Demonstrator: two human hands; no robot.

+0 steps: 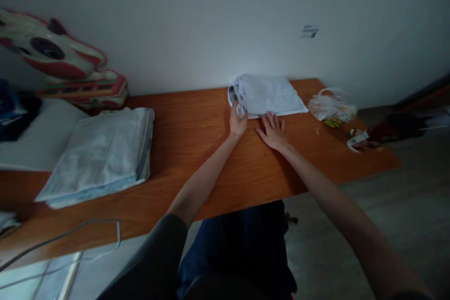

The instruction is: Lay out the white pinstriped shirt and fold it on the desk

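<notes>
Pinching the left end of a folded white cloth (272, 93) in the left hand (239, 121), fingers closed on it, on the worktop (190, 122) just left of the plastic bag (332, 107). Resting the right hand (274, 133), fingers spread, empty, at the cloth's near edge. Seeing stacked cloths (101, 145) well left of the bag.

dark grey sleeve (154, 248), navy lower garment (239, 239)

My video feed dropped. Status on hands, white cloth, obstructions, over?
Left hand gripping left end of white cloth. Right hand open, fingertips at its near edge. Cloth on tabletop, left end bunched. Plastic bag to its right, not blocking hands.
</notes>
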